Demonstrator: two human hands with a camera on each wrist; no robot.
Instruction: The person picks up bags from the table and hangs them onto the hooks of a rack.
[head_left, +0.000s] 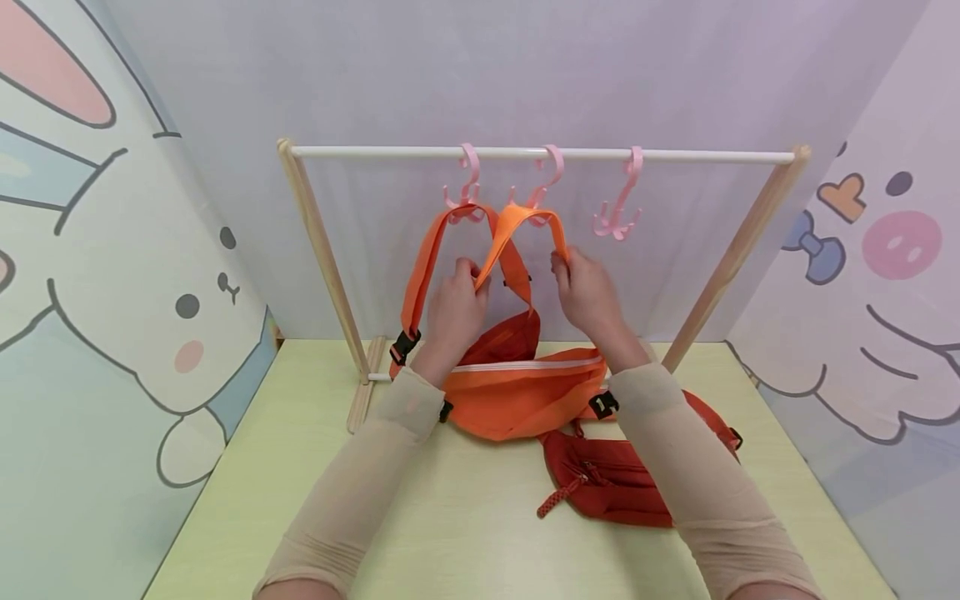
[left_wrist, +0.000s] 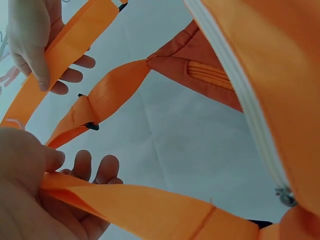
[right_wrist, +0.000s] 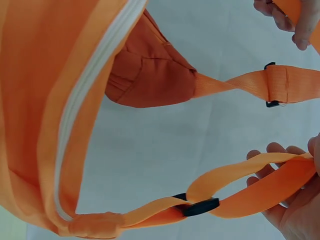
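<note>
Both my hands hold the strap [head_left: 513,223] of an orange waist bag [head_left: 510,404] with a white zipper, which hangs below them. My left hand [head_left: 459,310] grips the strap's left side between thumb and fingers. On the other side, my right hand [head_left: 588,292] pinches it, thumb in front and fingers behind. The top of the strap loop is right at the prongs of the middle pink hook [head_left: 553,167]. Behind, a darker orange waist bag [head_left: 510,337] hangs by its strap [head_left: 424,275] from the left pink hook [head_left: 470,167]. My left forearm hides part of it.
A white rod [head_left: 360,152] on wooden legs [head_left: 318,250] carries the hooks; the right pink hook [head_left: 626,196] bears nothing. A red waist bag [head_left: 611,483] lies on the pale table [head_left: 465,517], partly under my right forearm. Cartoon-printed panels [head_left: 112,333] stand at both sides.
</note>
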